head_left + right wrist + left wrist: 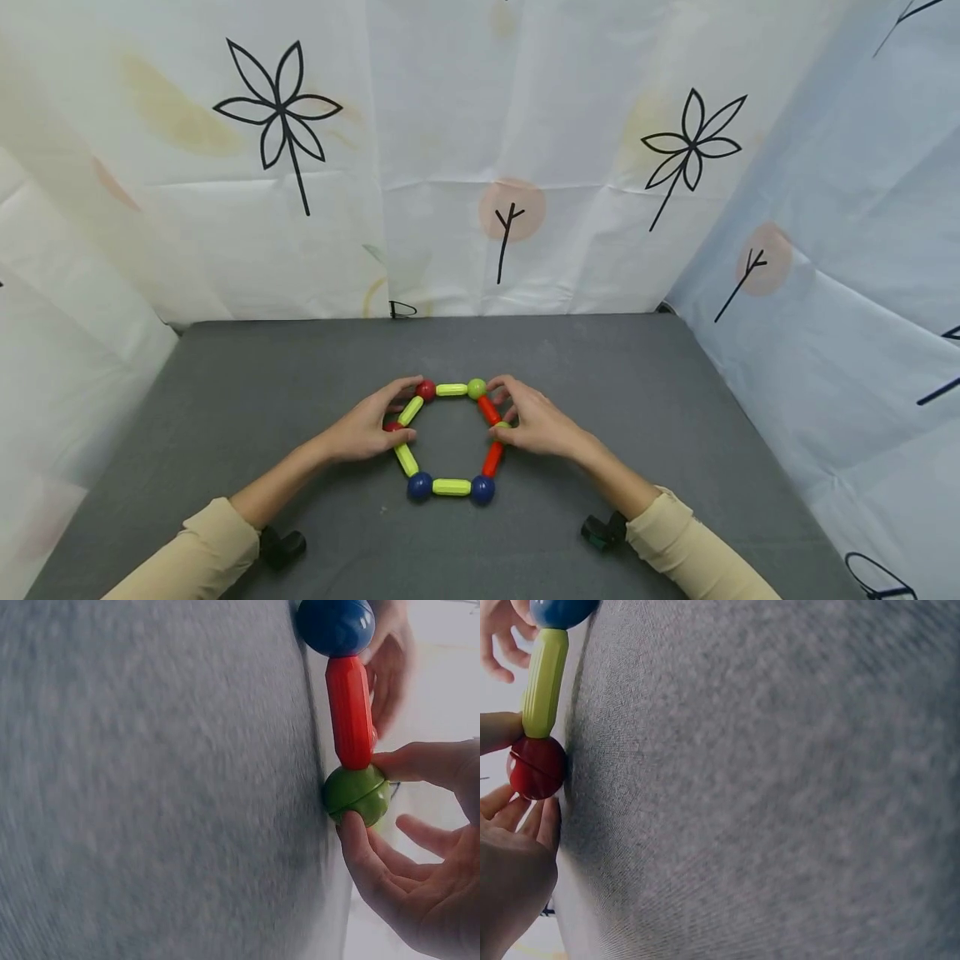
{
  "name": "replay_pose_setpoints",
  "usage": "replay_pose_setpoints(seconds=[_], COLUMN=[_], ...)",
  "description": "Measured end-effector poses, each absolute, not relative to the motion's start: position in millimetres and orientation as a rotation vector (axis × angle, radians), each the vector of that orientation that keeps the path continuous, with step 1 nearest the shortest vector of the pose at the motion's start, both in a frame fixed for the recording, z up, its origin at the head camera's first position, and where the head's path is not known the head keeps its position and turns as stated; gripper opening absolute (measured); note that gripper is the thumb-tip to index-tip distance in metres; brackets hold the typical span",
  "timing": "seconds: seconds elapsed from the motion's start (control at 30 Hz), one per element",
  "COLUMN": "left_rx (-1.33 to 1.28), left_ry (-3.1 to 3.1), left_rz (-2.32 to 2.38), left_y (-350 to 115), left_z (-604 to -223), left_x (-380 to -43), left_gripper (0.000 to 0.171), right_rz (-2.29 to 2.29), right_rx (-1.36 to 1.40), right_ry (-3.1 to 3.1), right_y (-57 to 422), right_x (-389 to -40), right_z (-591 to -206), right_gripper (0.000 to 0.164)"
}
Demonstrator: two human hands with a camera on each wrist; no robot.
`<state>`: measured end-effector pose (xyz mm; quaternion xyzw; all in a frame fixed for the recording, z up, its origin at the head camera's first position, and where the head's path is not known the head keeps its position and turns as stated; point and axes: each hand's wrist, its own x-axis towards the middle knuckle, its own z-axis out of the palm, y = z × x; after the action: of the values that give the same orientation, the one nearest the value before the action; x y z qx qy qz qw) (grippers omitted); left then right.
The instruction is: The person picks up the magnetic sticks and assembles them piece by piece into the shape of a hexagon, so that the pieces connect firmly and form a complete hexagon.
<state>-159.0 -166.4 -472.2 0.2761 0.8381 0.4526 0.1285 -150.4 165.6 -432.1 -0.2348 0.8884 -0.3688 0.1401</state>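
A six-sided ring of rods and balls lies on the grey table. My left hand (366, 429) holds the ring's left side, with its thumb and fingers around a red ball (538, 769). A yellow-green rod (546, 684) joins that ball to a blue ball (420, 486). On the opposite side, my right hand (545, 427) pinches a green ball (357, 796) between thumb and fingers. From there a red rod (349, 712) leads to another blue ball (482, 489). Along the far side, a yellow-green rod (452, 389) links a second red ball (425, 390) and a second green ball (477, 388).
The grey table (450, 550) extends all around the ring. White cloth (442, 100) printed with flowers and leaves hangs behind it and along both sides. Dark devices are worn at the left wrist (282, 549) and right wrist (602, 531), below the beige sleeves.
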Motion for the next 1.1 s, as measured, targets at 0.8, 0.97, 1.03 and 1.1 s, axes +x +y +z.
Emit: replay_pose_setpoints(seconds=[0.8, 0.97, 1.03, 1.1], left_rx=[0.991, 0.995, 0.985, 0.968], left_ry=[2.28, 2.272, 2.283, 2.291], left_rz=[1.162, 1.182, 1.186, 1.187], left_y=[-165.4, -164.9, -166.3, -170.0], left_z=[-464.3, -465.4, -466.4, -466.3], left_x=[-192.3, -195.4, -195.8, -195.5], left_gripper=[0.099, 0.097, 0.096, 0.094], right_rz=[-0.947, -0.955, -0.987, -1.018], right_rx=[-0.918, -0.909, -0.901, -0.885], right_ry=[2.478, 2.488, 2.468, 2.423], right_y=[178.0, 182.7, 185.4, 189.8], right_x=[-197.5, -201.0, -202.5, -204.3], right_z=[-437.7, -438.9, -440.2, -440.8], right_gripper=[0.07, 0.068, 0.069, 0.072])
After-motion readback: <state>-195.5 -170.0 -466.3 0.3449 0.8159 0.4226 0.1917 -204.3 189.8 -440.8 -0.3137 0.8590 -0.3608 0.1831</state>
